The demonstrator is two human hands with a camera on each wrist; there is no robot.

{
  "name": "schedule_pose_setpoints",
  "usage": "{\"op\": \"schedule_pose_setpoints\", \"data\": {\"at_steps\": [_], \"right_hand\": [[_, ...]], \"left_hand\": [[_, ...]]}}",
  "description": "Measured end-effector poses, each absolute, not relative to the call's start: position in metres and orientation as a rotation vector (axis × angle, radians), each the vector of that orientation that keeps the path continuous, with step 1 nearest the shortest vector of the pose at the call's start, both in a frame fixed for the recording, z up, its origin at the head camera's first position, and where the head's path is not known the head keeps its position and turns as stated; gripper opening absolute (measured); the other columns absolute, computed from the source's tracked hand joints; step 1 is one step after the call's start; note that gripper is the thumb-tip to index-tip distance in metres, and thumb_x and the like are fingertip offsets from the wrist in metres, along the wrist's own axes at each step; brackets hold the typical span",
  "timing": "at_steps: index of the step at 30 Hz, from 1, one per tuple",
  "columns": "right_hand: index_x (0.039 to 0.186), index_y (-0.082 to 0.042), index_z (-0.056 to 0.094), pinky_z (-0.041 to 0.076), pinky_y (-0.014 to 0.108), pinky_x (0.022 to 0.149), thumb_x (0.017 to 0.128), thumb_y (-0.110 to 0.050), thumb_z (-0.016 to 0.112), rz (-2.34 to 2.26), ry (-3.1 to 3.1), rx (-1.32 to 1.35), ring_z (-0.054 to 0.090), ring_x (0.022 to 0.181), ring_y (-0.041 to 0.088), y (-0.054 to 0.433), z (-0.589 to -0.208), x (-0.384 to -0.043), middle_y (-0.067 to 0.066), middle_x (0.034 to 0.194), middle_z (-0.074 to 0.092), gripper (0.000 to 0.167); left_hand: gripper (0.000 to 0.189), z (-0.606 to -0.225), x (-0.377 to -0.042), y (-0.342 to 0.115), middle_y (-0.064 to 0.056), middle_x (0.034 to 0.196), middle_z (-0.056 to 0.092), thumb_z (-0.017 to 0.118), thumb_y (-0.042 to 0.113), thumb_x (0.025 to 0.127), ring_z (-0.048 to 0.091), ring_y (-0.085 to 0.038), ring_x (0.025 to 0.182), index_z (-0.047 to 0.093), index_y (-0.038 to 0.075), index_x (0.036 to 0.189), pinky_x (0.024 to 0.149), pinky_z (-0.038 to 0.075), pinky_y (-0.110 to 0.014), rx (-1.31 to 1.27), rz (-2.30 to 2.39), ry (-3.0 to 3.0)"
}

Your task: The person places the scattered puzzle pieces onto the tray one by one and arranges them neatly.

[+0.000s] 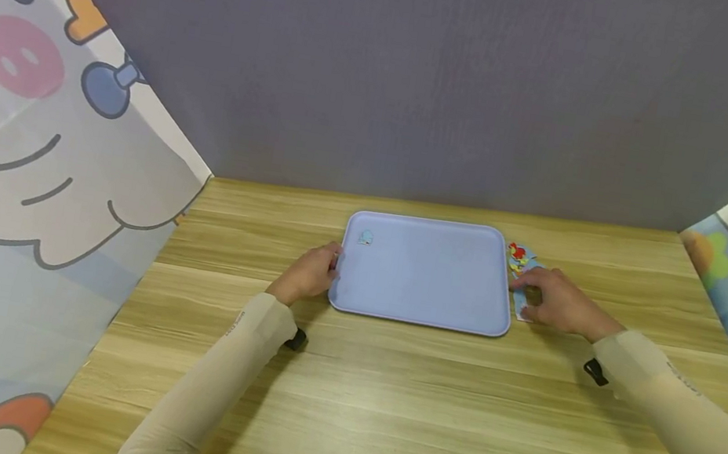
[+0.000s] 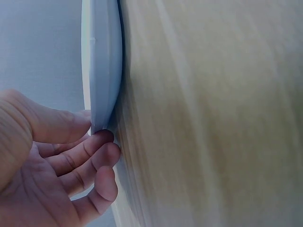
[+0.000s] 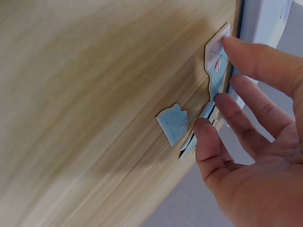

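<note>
A light blue tray (image 1: 424, 276) lies flat on the table, with one small blue puzzle piece (image 1: 365, 238) in its upper left corner. At the tray's left edge, my left hand (image 1: 311, 273) pinches the rim, thumb on one side and fingertips against the other. Just right of the tray, my right hand (image 1: 560, 299) reaches over several printed puzzle pieces (image 1: 519, 253). Its thumb touches a pale pink and blue piece (image 3: 216, 68), and spread, bent fingers rest by overlapping blue pieces, partly hidden. A separate blue piece (image 3: 173, 124) lies near them on the wood.
The wood-grain table (image 1: 419, 418) extends in front of the tray and to both sides. A grey panel (image 1: 458, 83) rises behind it. Cartoon-printed sheets (image 1: 17, 204) stand at the left and right sides.
</note>
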State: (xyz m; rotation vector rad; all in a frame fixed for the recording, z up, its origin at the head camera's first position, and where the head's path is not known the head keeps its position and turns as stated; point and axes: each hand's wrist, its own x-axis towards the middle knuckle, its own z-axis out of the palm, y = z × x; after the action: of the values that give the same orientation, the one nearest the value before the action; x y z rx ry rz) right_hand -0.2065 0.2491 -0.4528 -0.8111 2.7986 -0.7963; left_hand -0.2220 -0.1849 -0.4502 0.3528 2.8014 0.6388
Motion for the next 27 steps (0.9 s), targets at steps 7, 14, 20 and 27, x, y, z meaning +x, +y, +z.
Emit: {"op": "schedule_pose_setpoints", "data": {"at_steps": [7,14,20,27], "right_hand": [[0.109,0.003,0.064,0.029,0.055,0.092,0.069,-0.004,0.081,-0.772,2.781,-0.808,0.047,0.105,0.041,0.251,-0.453,-0.207,0.024,0.115,0.056,0.044],[0.114,0.004,0.062,0.032,0.053,0.089,0.065,-0.001,0.081,-0.754,2.761,-0.86,0.044,0.102,0.039,0.253,-0.45,-0.204,0.02,0.116,0.055,0.053],[0.11,0.005,0.063,0.029,0.049,0.088,0.061,0.002,0.082,-0.812,2.796,-0.929,0.045,0.096,0.035,0.254,-0.453,-0.201,0.018,0.108,0.058,0.053],[0.115,0.005,0.062,0.035,0.047,0.085,0.063,-0.005,0.082,-0.714,2.862,-0.868,0.048,0.098,0.036,0.252,-0.46,-0.202,0.021,0.11,0.061,0.057]], "left_hand": [[0.043,-0.449,-0.222,-0.184,-0.01,0.095,0.058,0.058,0.003,0.092,0.054,-0.023,0.085,0.044,-0.002,0.132,0.078,0.046,-0.036,0.364,0.648,2.805],[0.041,-0.448,-0.222,-0.185,-0.012,0.101,0.058,0.057,0.003,0.092,0.054,-0.023,0.088,0.044,-0.001,0.131,0.079,0.046,-0.036,0.341,0.659,2.792],[0.042,-0.447,-0.222,-0.184,-0.012,0.103,0.058,0.057,0.003,0.093,0.054,-0.023,0.09,0.043,-0.001,0.133,0.081,0.046,-0.036,0.335,0.657,2.786],[0.042,-0.449,-0.222,-0.184,-0.009,0.095,0.057,0.058,0.003,0.092,0.053,-0.023,0.084,0.044,-0.002,0.132,0.077,0.046,-0.036,0.341,0.653,2.798]]}}
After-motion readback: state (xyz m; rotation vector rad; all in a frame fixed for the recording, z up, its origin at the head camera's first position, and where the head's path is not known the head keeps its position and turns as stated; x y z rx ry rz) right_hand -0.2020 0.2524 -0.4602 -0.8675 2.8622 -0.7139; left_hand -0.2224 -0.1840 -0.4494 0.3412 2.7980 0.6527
